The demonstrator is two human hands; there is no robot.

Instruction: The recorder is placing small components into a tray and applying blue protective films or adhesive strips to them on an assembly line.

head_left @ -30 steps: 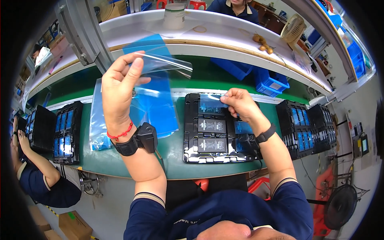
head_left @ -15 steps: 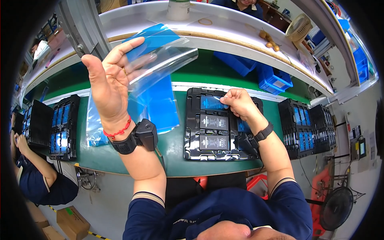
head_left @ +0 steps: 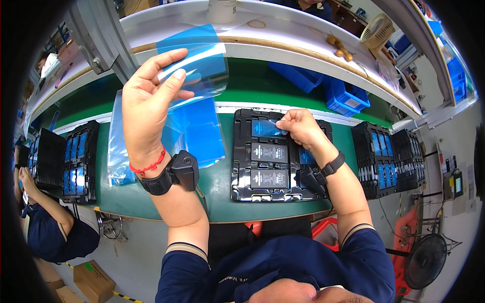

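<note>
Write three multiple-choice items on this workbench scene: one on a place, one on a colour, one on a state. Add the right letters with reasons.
1. Where is the right hand?
A. on the black tray in front of the person
B. in the blue bin
C. on the fan

2. What colour is the cord on the left wrist?
A. green
B. red
C. white

3. How is the clear blue film held?
A. lying flat on the bench
B. rolled in a tube
C. lifted above the bench in the left hand

Key: 1 A, the fingers rest at a blue piece at the tray's top edge. 2 B, a red cord sits above the black wristband. 3 C, the fingers pinch the curved sheet up in the air.
</note>
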